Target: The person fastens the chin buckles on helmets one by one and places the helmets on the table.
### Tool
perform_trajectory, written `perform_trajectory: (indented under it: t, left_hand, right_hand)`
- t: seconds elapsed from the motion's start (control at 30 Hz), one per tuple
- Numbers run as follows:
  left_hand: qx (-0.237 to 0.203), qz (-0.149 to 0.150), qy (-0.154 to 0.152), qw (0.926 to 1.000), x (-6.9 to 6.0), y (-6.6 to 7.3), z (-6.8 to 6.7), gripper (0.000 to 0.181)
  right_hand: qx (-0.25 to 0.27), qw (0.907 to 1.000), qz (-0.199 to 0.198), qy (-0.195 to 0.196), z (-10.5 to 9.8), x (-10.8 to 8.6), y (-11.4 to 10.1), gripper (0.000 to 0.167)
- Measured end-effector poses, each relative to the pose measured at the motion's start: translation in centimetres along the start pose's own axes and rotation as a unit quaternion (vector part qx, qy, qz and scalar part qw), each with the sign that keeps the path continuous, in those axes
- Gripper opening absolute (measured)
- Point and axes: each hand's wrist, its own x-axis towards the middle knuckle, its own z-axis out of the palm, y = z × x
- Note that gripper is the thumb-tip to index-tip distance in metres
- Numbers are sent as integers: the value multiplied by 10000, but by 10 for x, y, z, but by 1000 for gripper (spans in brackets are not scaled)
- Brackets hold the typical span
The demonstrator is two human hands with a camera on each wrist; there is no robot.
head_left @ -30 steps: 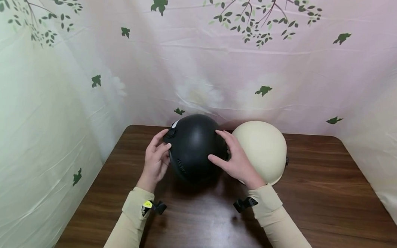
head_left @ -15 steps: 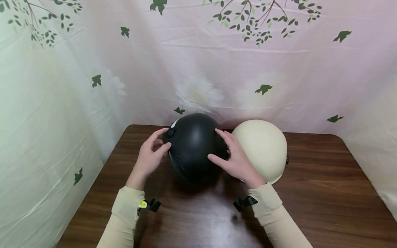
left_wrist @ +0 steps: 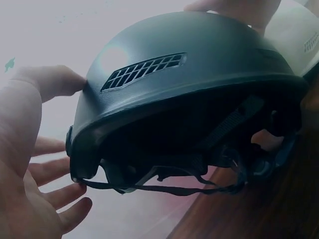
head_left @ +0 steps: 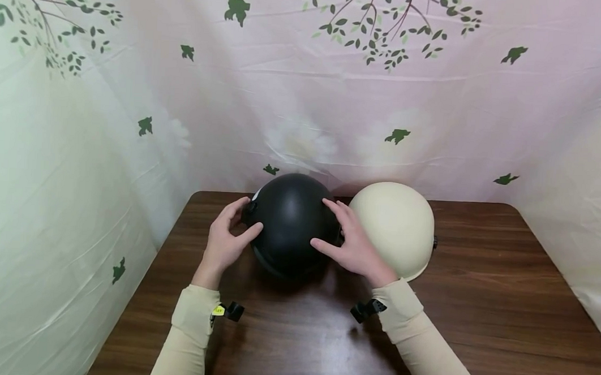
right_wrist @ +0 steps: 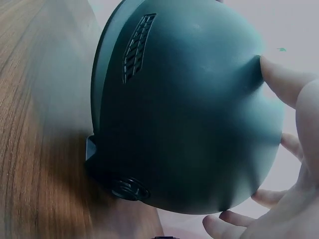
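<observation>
A black helmet (head_left: 290,226) is held between both hands near the back of the table. My left hand (head_left: 224,241) grips its left side, thumb on the shell and fingers around the edge. In the left wrist view the same helmet (left_wrist: 199,55) shows a slotted vent (left_wrist: 144,70), its dark underside and a dangling chin strap (left_wrist: 164,189). My right hand (head_left: 354,241) holds the right side with thumb and fingers spread over the shell. A round dial (right_wrist: 127,188) sits near the rim in the right wrist view. Whether the helmet touches the table cannot be told.
A cream helmet (head_left: 392,229) rests on the brown wooden table (head_left: 503,311), just right of the black one and partly behind my right hand. A pale curtain printed with leaves (head_left: 305,97) hangs behind the table and along both sides.
The black helmet has turned slightly, so its side vent no longer shows in the head view. My left hand shifted left, and its thumb now lies further onto the shell.
</observation>
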Motion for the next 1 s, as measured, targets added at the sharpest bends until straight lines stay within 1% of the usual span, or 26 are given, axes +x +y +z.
perform_trajectory:
  t: [0.13,0.23,0.4,0.53,0.67,0.83,1.0]
  left_hand:
    - [-93,-56,-59,9999,-1,-3,1,74]
    - [-156,-64,-121,9998,-3,-6,3,77]
    - [-24,-25,-187,9998,-8,-12,11,76]
    - [394,58,-392,9984,-11,-15,22,79]
    - [910,20,-623,9939,-13,-14,33,82]
    - [1191,-32,-694,9904,-16,-8,42,84]
    - [1572,107,-757,9846,-16,0,49,94]
  right_hand:
    - [-32,10000,-60,-36,0,-1,0,92]
    - [-68,9999,-76,-44,0,-1,0,92]
    - [-158,9998,-129,-42,1,-1,0,90]
    - [-318,9991,-248,-146,5,-2,0,81]
    - [-421,9982,-333,-248,9,-3,1,73]
    - [-405,9983,-357,-219,11,-3,4,71]
    - [-513,9975,-370,-311,7,-3,5,70]
